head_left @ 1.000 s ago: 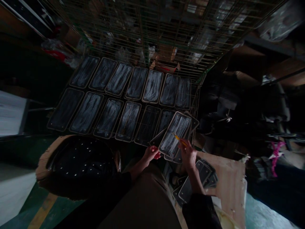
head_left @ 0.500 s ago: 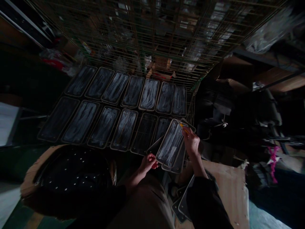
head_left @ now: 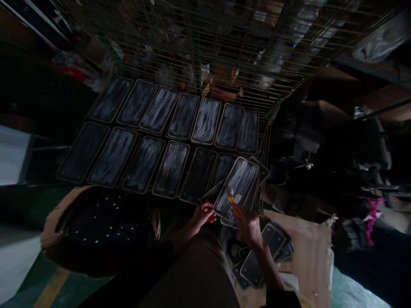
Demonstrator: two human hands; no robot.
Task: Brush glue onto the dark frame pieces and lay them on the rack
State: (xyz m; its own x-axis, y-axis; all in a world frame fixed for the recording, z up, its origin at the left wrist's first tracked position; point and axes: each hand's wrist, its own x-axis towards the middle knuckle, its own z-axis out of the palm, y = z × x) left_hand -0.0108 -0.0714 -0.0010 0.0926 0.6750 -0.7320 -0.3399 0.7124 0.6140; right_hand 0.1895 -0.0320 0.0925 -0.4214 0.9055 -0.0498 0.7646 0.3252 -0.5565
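Note:
My right hand [head_left: 249, 226] is closed round the yellow handle of a small brush [head_left: 230, 197]. The brush head meets or hovers just over a dark rectangular panel [head_left: 243, 173] with rounded corners and whitish streaks. At that panel's lower left corner, the curled fingers of my left hand [head_left: 204, 213] pinch its edge. The panel lies tilted on top of other dark panels, one of which [head_left: 262, 169] sticks out at the upper right. Beyond it, two rows of similar streaked panels [head_left: 171, 167] rest on a wire rack.
A wire mesh cage [head_left: 221, 64] rises behind the rows. Several loose dark panels [head_left: 268, 247] lie on a wooden board [head_left: 310, 252] at the right. A black padded seat [head_left: 105, 222] stands at the left. Bags and dark bundles [head_left: 298, 137] fill the far right.
My right hand has drawn the brush from the panel's upper end down toward its lower middle. My left hand stays at the corner. The view has shifted slightly.

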